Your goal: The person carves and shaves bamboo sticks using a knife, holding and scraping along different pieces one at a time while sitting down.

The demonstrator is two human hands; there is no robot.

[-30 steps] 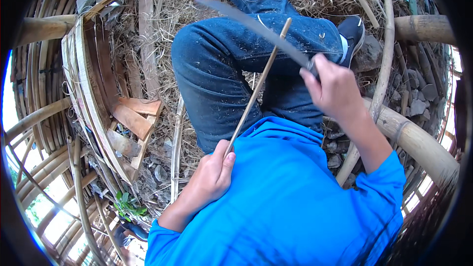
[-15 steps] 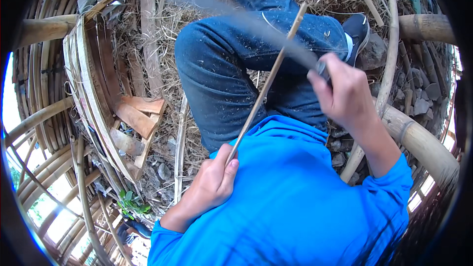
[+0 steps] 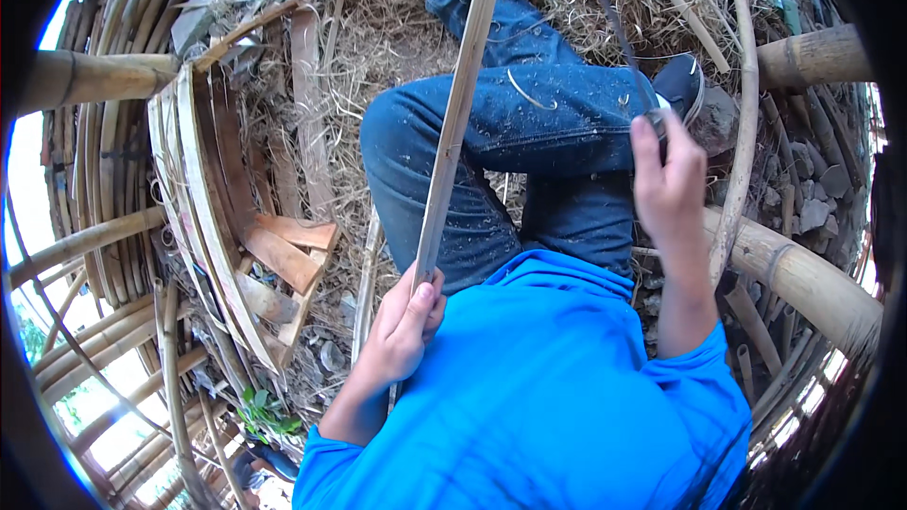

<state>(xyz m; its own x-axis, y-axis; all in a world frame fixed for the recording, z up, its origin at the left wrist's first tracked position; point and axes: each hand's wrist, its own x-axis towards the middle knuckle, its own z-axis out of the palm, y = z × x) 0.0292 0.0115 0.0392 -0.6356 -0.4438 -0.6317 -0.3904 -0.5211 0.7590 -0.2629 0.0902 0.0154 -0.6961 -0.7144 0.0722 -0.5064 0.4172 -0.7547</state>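
Observation:
My left hand (image 3: 404, 326) grips the lower end of a long flat bamboo strip (image 3: 453, 132), which rises over my bent knee in blue jeans (image 3: 529, 123). My right hand (image 3: 666, 179) is closed on the handle of a long dark blade (image 3: 605, 14) that points up and away from the strip. Blade and strip are apart. Pale shavings lie on the jeans. My blue shirt (image 3: 539, 397) fills the lower middle.
Dry straw and shavings (image 3: 378, 28) cover the ground. Split bamboo slats and wood pieces (image 3: 283, 255) lie to the left beside thick bamboo poles (image 3: 85, 76). A thick bamboo pole (image 3: 803, 274) runs at the right, near grey stones (image 3: 812, 198).
My right hand has lifted the blade off the strip and swung it upward to the right. The strip stands more upright now, and my left hand has kept its hold.

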